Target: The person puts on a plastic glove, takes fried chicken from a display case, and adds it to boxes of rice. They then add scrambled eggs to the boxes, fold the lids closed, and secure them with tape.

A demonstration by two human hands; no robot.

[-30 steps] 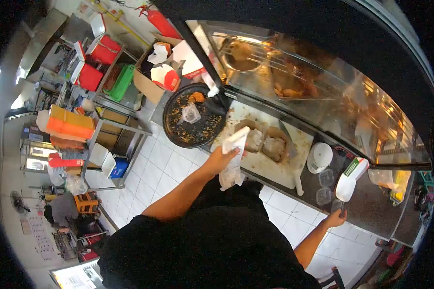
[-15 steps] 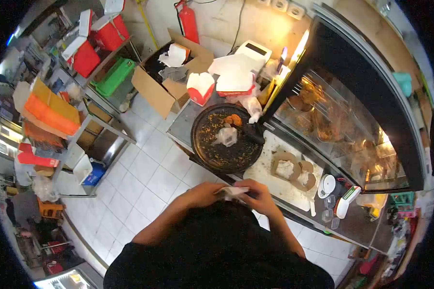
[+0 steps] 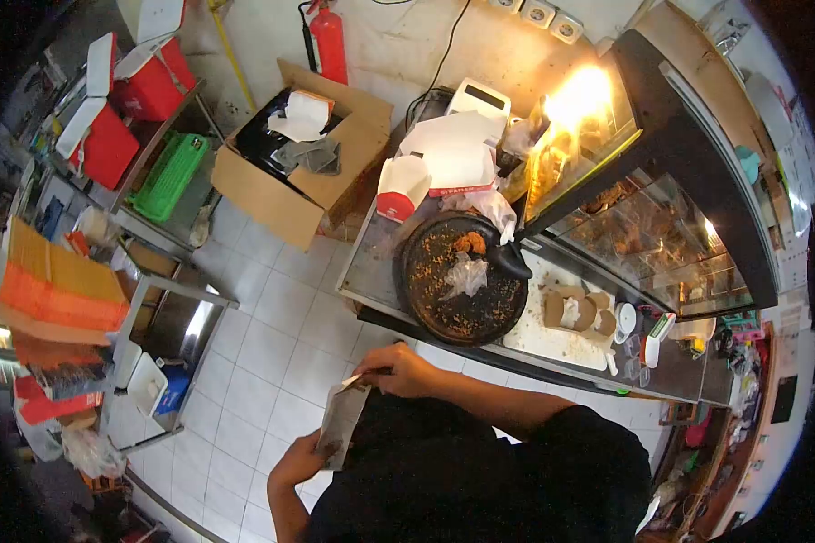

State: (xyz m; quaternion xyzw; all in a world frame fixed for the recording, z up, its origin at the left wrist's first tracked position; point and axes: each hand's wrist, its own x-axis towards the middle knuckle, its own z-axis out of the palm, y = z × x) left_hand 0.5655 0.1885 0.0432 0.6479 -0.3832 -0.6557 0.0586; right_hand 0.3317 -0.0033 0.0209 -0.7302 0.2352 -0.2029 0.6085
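In front of my body I hold a flat, greyish-white paper piece [image 3: 342, 422] with a folded upper edge, tilted between both hands. My left hand [image 3: 297, 462] grips its lower end with the fingers closed. At the top edge, my right hand [image 3: 406, 371] pinches it with bent fingers. Beyond the hands, on the counter, a round black mortar [image 3: 426, 312] carries orange crumbs, a brown-orange fried piece [image 3: 470, 242] and a crumpled clear plastic bag [image 3: 466, 275]. A black pestle [image 3: 509, 262] leans at its right side.
Red-and-white food cartons [image 3: 402, 188] stand behind the mortar. To its right are a white cutting board [image 3: 539, 348] with brown paper boxes [image 3: 566, 312], and a lit glass display case [image 3: 661, 235]. An open cardboard box [image 3: 267, 199] stands at the back; a metal shelf [image 3: 136, 321] is at left.
Both hands have moved left with the paper piece, which now shows larger and more upright. My left hand has dropped lower. The view has turned, shifting the mortar to the right.
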